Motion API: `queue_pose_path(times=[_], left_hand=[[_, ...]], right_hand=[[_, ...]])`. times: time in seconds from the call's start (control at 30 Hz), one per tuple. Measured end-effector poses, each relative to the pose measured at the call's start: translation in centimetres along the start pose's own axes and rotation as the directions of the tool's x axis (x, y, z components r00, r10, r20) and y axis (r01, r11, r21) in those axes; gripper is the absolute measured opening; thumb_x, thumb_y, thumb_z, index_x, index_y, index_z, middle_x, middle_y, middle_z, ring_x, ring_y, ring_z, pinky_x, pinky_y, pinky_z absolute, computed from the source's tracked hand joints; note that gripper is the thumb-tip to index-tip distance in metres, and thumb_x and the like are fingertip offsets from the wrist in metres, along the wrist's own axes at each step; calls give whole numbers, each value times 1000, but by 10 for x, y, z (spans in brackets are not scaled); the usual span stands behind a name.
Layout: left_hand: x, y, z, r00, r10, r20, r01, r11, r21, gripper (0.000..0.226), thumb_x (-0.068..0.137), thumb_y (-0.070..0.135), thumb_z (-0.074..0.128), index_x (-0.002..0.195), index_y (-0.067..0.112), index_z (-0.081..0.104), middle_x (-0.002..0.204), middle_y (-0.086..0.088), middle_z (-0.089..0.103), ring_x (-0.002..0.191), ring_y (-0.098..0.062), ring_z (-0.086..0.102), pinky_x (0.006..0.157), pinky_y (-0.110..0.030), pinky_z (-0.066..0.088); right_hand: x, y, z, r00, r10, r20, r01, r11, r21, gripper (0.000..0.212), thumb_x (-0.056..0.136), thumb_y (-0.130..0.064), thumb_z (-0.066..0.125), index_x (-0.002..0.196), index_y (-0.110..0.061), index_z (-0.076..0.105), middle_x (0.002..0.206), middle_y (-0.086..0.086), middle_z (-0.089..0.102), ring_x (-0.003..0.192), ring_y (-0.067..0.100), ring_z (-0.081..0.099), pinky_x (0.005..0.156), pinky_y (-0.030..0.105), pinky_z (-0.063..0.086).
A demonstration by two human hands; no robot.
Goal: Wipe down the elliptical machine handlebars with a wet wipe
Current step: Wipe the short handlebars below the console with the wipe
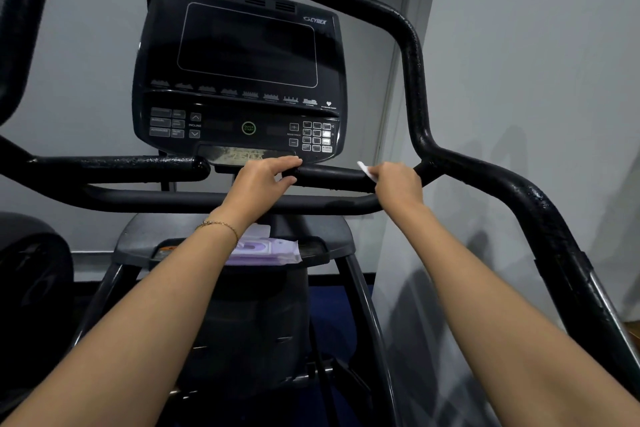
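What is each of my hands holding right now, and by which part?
The left hand grips the short horizontal handlebar at its free end. The right hand clasps a wet wipe around that bar near its outer bend.

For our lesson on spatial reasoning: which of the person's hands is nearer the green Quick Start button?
Left. The left hand grips the handlebar just below the Quick Start button; the right hand, holding the wet wipe, sits farther to the right.
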State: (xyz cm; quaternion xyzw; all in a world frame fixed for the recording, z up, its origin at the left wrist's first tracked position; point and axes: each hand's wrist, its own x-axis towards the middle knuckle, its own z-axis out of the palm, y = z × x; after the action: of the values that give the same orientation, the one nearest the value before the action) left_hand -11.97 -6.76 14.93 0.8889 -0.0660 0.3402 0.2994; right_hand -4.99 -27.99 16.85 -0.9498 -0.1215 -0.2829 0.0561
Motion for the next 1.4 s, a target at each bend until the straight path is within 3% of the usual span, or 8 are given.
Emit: queue_pose_path(times=[0.23,0.47,0.63,0.77,0.97,1.17,1.33,1.4], left_hand=[[10,-3,-14,992,-1,126,3,1000,-17,38,86,12,65,123,18,62,125,2,63,117,-13,57,105,-26,41],[16,-6,-17,989,-3,149,12,998,-58,37,85,10,66,121,18,64,122,3,65,117,-10,57,104,-24,41],[13,-12,-7,994,-69,84,80,987,-140,37,84,11,68,120,18,65,109,-2,68,108,-20,61,101,-30,45],[11,-12,-2,994,-103,42,109,978,-180,38,82,10,69,119,16,65,94,-3,66,104,-28,63,99,-40,48],[10,-10,-6,986,-163,34,167,950,-262,39,80,11,72,117,4,65,111,-9,69,102,-13,64,97,-26,47],[4,-15,-2,980,-197,16,189,915,-356,36,80,9,72,114,0,66,107,-12,70,97,-17,66,89,-23,50],[6,-17,-2,980,-195,31,191,894,-406,38,78,9,74,114,0,65,105,-9,70,93,-13,66,89,-25,51],[7,-18,-2,978,-203,54,206,880,-427,37,79,7,73,114,0,66,102,-9,70,87,-10,64,85,-21,49]], right_hand=[[-17,-18,11,971,-193,-139,204,976,71,51,88,7,39,131,-17,49,119,9,64,101,32,61,79,33,46],[-6,-29,6,984,-134,-115,142,988,66,51,88,5,37,128,-22,53,100,13,67,90,32,62,69,32,42],[-20,-42,17,922,-296,-251,342,926,163,56,87,5,39,136,-22,45,134,2,55,123,21,52,95,35,46],[-6,-58,7,964,-222,-149,232,971,60,49,90,-2,39,131,-25,49,112,8,66,100,31,60,77,33,44],[-21,-79,13,912,-330,-246,362,927,98,49,92,-4,37,139,-19,41,131,2,57,119,20,54,89,33,45],[-9,-93,3,947,-288,-144,294,956,20,41,93,-6,36,131,-17,49,116,6,64,103,28,60,79,34,45],[-30,-89,14,859,-368,-356,401,916,21,47,81,-5,29,115,-7,62,108,8,70,97,24,68,68,31,55],[-25,-92,4,889,-360,-282,380,925,18,43,85,-2,36,123,-9,56,115,7,66,103,26,64,74,32,51]])
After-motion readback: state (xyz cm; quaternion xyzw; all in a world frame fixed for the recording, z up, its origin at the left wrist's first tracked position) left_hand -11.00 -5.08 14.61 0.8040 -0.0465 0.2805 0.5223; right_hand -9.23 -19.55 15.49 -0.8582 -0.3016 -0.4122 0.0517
